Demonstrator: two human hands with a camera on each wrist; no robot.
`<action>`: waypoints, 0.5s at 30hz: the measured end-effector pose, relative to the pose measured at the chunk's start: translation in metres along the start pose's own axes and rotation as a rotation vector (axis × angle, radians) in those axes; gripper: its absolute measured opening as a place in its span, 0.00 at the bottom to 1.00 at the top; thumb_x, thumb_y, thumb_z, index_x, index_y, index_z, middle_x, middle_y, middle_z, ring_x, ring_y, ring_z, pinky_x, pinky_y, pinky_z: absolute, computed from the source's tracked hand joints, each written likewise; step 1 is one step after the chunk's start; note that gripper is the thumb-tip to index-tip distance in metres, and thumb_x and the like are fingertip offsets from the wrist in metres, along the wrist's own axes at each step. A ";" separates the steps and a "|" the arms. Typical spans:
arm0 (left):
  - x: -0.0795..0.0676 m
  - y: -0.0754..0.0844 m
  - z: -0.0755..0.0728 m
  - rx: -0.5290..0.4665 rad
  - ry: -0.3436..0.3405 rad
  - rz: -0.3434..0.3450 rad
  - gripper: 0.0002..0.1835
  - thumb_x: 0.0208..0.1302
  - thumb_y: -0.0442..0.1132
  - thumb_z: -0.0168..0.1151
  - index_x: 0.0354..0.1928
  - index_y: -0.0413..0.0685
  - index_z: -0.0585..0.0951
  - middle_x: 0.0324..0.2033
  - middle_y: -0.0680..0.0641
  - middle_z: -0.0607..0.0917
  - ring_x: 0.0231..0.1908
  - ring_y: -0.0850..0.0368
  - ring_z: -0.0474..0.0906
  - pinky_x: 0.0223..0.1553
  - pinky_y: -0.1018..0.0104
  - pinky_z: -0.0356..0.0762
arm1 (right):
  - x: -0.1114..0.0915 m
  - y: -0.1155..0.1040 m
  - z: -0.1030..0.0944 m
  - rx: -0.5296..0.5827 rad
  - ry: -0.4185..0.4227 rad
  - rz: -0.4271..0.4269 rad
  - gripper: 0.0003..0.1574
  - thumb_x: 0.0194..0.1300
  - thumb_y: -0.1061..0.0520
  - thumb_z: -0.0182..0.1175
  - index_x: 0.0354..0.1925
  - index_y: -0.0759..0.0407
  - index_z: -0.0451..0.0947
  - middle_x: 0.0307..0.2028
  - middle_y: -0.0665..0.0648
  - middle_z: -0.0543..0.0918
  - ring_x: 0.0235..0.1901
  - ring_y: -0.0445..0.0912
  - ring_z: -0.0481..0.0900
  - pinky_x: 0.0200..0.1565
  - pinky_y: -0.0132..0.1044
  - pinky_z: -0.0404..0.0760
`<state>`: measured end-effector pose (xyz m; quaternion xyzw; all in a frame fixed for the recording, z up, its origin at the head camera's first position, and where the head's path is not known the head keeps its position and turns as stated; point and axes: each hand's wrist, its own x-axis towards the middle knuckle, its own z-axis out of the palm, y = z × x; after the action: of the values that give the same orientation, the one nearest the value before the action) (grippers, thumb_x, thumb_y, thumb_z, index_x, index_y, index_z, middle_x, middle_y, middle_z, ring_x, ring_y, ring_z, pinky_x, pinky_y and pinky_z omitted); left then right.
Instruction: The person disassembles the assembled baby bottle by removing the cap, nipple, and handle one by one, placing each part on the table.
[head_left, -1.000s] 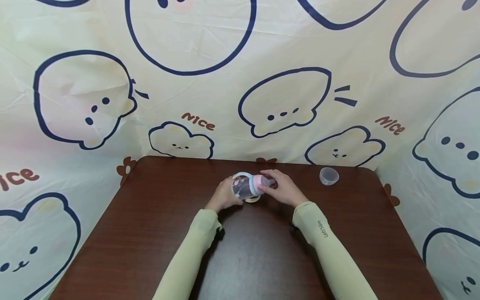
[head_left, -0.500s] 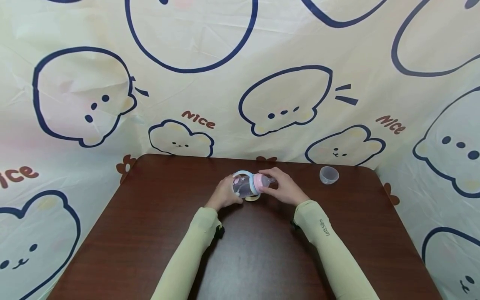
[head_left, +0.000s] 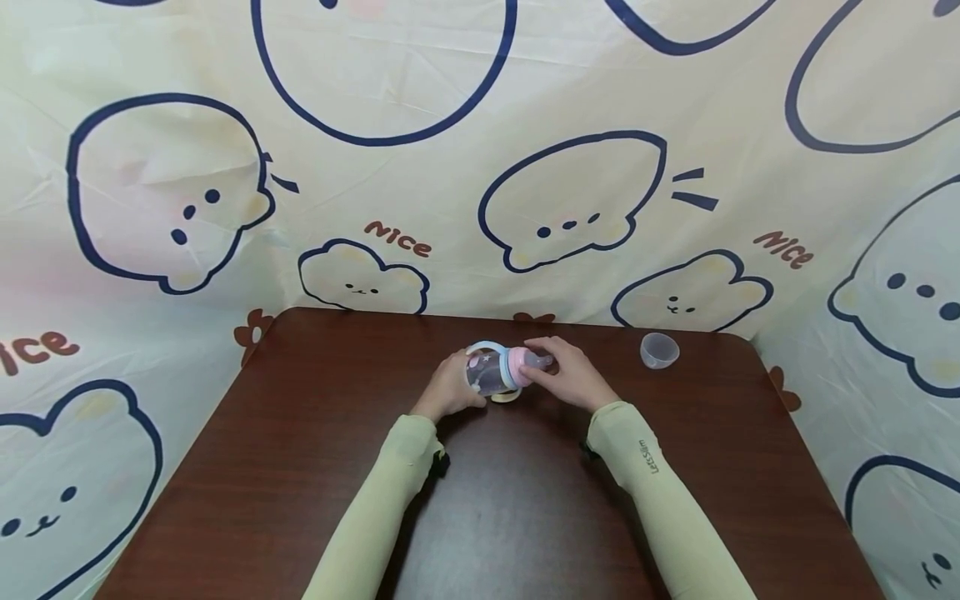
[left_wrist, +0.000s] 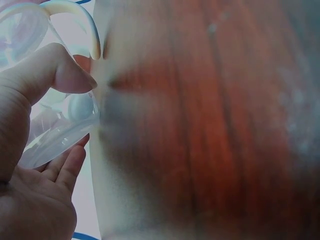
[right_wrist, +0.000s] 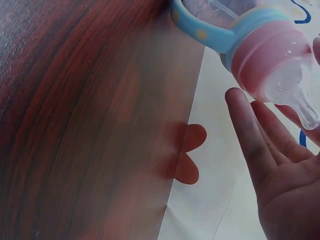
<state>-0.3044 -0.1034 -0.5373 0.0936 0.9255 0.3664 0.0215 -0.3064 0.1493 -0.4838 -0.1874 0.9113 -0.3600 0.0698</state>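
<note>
So you had the baby bottle close to the table's far edge, roughly midway between the far corners, tipped on its side with the teat pointing toward the right edge. Your left hand was grasping the clear body near the base, thumb over one side and fingers wrapped around the other. Your right hand was looser: fingers relaxed and spread around the pink collar, thumb tip right by its rim. Couldn't tell if that thumb was actually touching.

As for what was inside, a thin straw showed through the wall up by the blue ring, and your left wrist view had a pale round piece down at the base end. Whether there was any liquid, I honestly couldn't tell. Two curved handles stuck out of the bottle, one toward the table's far edge and the other toward the near edge.

The other container was a small see-through cup, sitting by itself near the far right corner of the table, well apart from your hands. Behind it all hung a cream cloth with cartoon faces.
</note>
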 end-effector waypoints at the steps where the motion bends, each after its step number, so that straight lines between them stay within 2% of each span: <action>1: 0.000 0.000 0.000 -0.001 0.002 0.000 0.47 0.33 0.36 0.88 0.62 0.38 0.76 0.50 0.42 0.83 0.49 0.45 0.78 0.56 0.48 0.78 | 0.000 0.000 0.000 -0.001 0.000 0.002 0.36 0.69 0.42 0.68 0.70 0.47 0.73 0.65 0.56 0.78 0.61 0.54 0.77 0.64 0.54 0.79; 9: -0.002 0.001 0.000 -0.003 -0.005 -0.015 0.49 0.34 0.36 0.88 0.63 0.39 0.75 0.52 0.41 0.82 0.50 0.45 0.77 0.57 0.48 0.78 | -0.003 0.000 0.002 0.003 -0.023 -0.011 0.39 0.65 0.42 0.72 0.70 0.47 0.73 0.63 0.55 0.78 0.58 0.53 0.78 0.59 0.51 0.83; 15: -0.001 0.002 0.000 0.023 -0.013 -0.017 0.50 0.35 0.36 0.88 0.66 0.38 0.74 0.54 0.41 0.82 0.52 0.44 0.77 0.58 0.47 0.77 | -0.002 0.002 0.000 -0.025 -0.015 -0.067 0.40 0.63 0.43 0.73 0.70 0.46 0.73 0.62 0.54 0.78 0.59 0.52 0.77 0.62 0.53 0.80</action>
<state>-0.3034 -0.1022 -0.5361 0.0882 0.9303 0.3547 0.0294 -0.3053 0.1518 -0.4853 -0.2214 0.9083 -0.3493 0.0623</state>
